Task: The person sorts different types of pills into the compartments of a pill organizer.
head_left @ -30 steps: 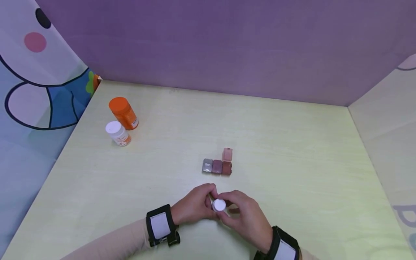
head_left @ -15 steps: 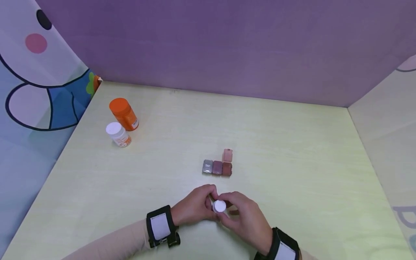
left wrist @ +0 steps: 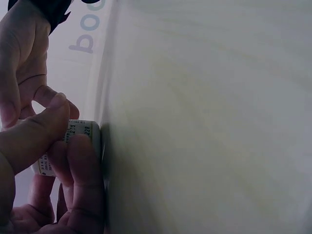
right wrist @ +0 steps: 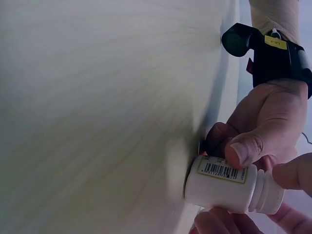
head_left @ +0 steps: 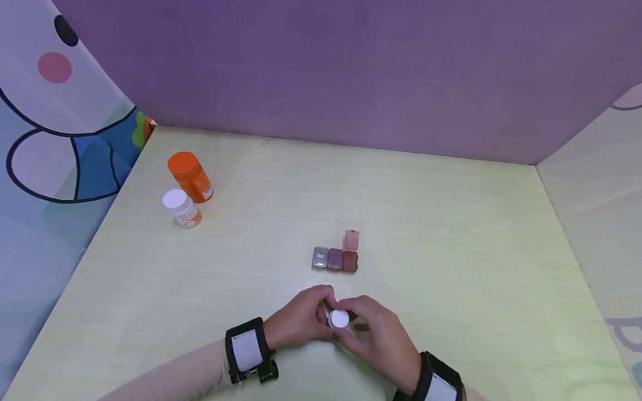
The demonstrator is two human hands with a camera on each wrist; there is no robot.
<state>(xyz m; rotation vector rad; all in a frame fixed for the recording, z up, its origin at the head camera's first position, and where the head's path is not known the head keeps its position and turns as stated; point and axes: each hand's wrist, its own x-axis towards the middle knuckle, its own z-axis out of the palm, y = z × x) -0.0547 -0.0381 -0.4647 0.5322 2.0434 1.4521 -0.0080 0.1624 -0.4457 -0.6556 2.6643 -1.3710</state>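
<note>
A small white pill bottle (right wrist: 219, 190) with a barcode label stands on the table between both hands, at the lower middle of the head view. My left hand (head_left: 301, 317) grips its body, the thumb lying along the label. On the other side, my right hand (head_left: 373, 334) pinches the white cap (head_left: 339, 318) between thumb and fingers. The cap sits on the bottle's neck. Left-hand fingers cover much of the printed label (left wrist: 80, 129) in the left wrist view.
Beyond the hands lie small square pieces in a group: silver (head_left: 320, 257), purple (head_left: 335, 258), red-brown (head_left: 350, 261) and pink (head_left: 351, 240). An orange bottle (head_left: 193, 177) and a white-capped bottle (head_left: 183, 208) stand at the far left. A purple wall (head_left: 341, 78) rises behind the table.
</note>
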